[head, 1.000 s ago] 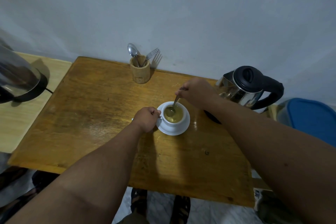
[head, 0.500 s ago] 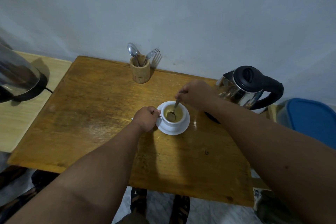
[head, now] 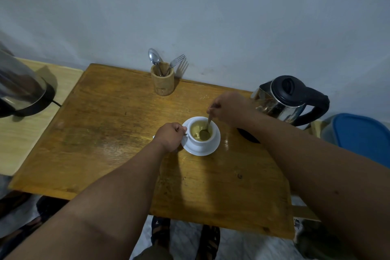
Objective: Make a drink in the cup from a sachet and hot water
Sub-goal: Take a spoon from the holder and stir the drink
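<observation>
Here the left hand (head: 169,137) apparently grips the hidden cup (head: 200,133) handle; right hand (head: 229,107) fingers pinch the spoon (head: 206,127).

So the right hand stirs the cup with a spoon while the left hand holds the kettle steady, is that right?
Not quite. In the head view the left hand holds the cup by its handle, not the kettle, which stands untouched behind the right arm. The right hand does stir the cup with a spoon.

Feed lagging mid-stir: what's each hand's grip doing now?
Left hand: closed on the cup handle.
Right hand: closed on the spoon in the cup.
</observation>
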